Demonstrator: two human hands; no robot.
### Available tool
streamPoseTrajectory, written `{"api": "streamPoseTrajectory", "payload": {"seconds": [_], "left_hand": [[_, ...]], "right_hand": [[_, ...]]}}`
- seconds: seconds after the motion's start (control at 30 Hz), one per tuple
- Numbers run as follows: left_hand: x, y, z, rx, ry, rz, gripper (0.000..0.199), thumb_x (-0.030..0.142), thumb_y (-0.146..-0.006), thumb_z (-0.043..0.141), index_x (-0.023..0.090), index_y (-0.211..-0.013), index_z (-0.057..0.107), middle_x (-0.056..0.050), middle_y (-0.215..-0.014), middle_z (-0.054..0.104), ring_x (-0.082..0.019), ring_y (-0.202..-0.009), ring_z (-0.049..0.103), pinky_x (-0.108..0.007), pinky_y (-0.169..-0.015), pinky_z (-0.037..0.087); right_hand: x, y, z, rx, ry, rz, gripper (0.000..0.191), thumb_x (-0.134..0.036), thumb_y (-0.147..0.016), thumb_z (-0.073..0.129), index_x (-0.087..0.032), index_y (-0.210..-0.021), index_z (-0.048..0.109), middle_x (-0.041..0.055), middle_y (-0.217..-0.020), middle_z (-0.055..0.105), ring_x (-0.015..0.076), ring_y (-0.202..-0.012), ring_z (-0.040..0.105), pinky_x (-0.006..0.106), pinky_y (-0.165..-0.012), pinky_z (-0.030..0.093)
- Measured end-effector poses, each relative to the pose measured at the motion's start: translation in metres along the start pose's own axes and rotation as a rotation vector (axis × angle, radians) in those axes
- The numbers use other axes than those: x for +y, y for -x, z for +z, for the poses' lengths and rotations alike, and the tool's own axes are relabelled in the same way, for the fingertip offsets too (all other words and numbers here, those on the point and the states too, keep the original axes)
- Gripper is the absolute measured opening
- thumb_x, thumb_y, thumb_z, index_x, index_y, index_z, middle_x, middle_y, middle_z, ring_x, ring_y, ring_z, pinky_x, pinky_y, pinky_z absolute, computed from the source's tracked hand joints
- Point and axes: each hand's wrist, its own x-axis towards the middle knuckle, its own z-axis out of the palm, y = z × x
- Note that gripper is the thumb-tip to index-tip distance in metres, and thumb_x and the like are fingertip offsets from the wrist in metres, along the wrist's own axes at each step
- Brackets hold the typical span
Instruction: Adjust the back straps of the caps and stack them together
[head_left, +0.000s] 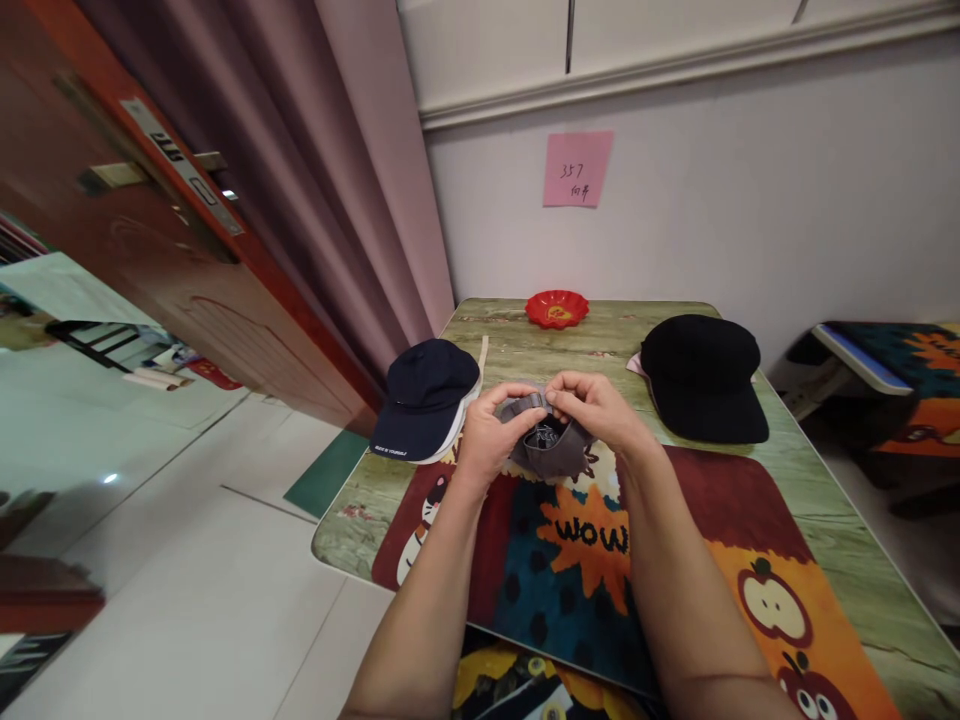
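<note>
A grey cap [559, 458] hangs between both hands over the middle of the table, its dark inside partly showing. My left hand [499, 425] pinches the cap's strap from the left. From the right, my right hand [592, 405] grips the strap's other part, its thumb and fingers closed near a small buckle. The fingertips of the two hands are close together. A navy cap [427, 385] with a pale cap beneath it lies left of my hands. To the right rests a black cap [701, 375] with something pink behind it.
A red scalloped dish [557, 309] stands at the back of the wood-patterned table [810, 440]. A colourful mat [720, 500] lies under my forearms. A pink note [577, 169] is on the wall. On the left are a curtain [337, 150] and a door [247, 330].
</note>
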Motion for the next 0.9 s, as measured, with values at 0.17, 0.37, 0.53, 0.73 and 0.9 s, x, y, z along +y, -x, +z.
{"api": "streamPoseTrajectory", "payload": {"seconds": [0.17,0.37,0.53,0.73,0.9], "left_hand": [[0.001,0.0,0.001,0.003,0.049,-0.031,0.024,0.029,-0.069,0.084,0.018,-0.088,0.075,-0.004,-0.088,0.074,-0.018,-0.083,0.066,-0.029,-0.077,0.052],[0.0,0.001,0.001,0.023,-0.052,0.013,0.027,0.029,-0.071,0.082,0.019,-0.093,0.072,-0.003,-0.09,0.073,-0.018,-0.085,0.066,-0.028,-0.078,0.051],[-0.007,0.0,-0.002,0.019,-0.058,-0.023,0.024,0.034,-0.072,0.082,0.019,-0.083,0.067,-0.002,-0.085,0.069,-0.017,-0.082,0.063,-0.028,-0.08,0.049],[-0.019,0.0,-0.006,-0.012,0.092,-0.119,0.025,0.04,-0.081,0.073,0.017,-0.076,0.065,-0.005,-0.088,0.071,-0.017,-0.083,0.063,-0.028,-0.08,0.048],[-0.019,0.003,-0.004,-0.034,0.067,-0.124,0.025,0.042,-0.085,0.069,0.018,-0.081,0.064,-0.002,-0.08,0.066,-0.015,-0.076,0.059,-0.026,-0.073,0.046]], "right_hand": [[-0.001,0.0,0.002,-0.017,-0.026,-0.009,0.029,-0.043,-0.086,0.066,-0.017,-0.075,0.062,-0.0026,-0.063,0.056,0.0107,-0.058,0.049,0.024,-0.056,0.037],[0.003,0.0,0.0,-0.054,-0.033,-0.001,0.033,-0.05,-0.085,0.071,-0.017,-0.087,0.068,-0.001,-0.071,0.059,0.0114,-0.062,0.051,0.024,-0.058,0.039],[0.002,0.0,-0.001,-0.014,-0.006,-0.052,0.032,-0.049,-0.084,0.071,-0.017,-0.081,0.066,-0.0017,-0.067,0.057,0.011,-0.06,0.048,0.024,-0.056,0.038],[-0.003,0.001,0.0,-0.029,-0.01,-0.052,0.036,-0.047,-0.078,0.078,-0.018,-0.098,0.071,-0.0012,-0.072,0.061,0.0123,-0.064,0.054,0.025,-0.061,0.043],[-0.005,0.003,0.0,-0.011,0.166,-0.067,0.036,-0.041,-0.071,0.084,-0.018,-0.098,0.078,-0.0004,-0.073,0.064,0.0133,-0.066,0.054,0.026,-0.062,0.043]]}}
